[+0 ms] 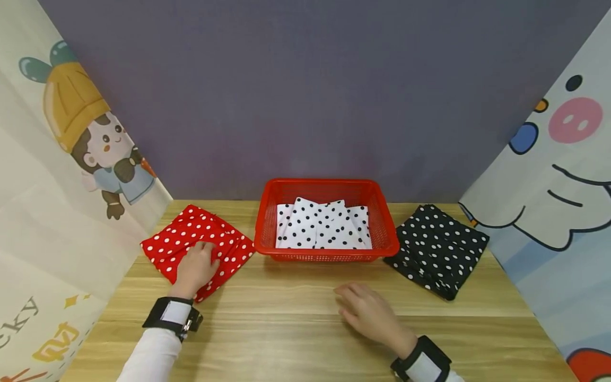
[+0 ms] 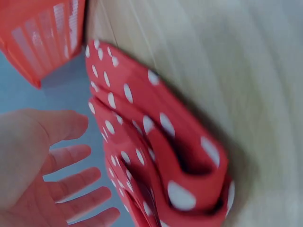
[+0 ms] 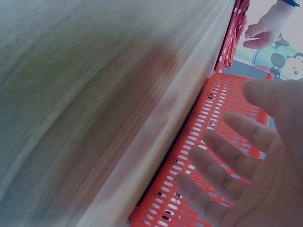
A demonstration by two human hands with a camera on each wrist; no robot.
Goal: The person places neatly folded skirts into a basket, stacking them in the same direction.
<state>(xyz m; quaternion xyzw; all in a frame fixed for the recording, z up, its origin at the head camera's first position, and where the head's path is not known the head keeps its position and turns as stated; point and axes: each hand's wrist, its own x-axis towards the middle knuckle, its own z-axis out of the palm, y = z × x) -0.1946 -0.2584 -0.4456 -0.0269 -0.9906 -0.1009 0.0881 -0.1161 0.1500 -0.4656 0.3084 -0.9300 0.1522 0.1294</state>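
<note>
A folded red cloth with white dots [image 1: 164, 249] lies left of the red basket [image 1: 329, 255]. Just over that cloth is my left hand [image 1: 194, 268]; in the left wrist view the hand [image 2: 52, 175] has its fingers spread, apart from the red cloth [image 2: 128, 123]. Folded white cloth with black dots [image 1: 324, 225] lies inside the basket. My right hand [image 1: 369, 313] is in front of the basket, holding nothing; the right wrist view shows its fingers [image 3: 222, 151] extended near the basket's side [image 3: 189, 142].
A folded black cloth with white dots [image 1: 441, 249] lies right of the basket on the wooden table [image 1: 277, 329]. A grey panel [image 1: 310, 95] stands behind. Printed curtains hang at the left [image 1: 52, 228] and right [image 1: 544, 212].
</note>
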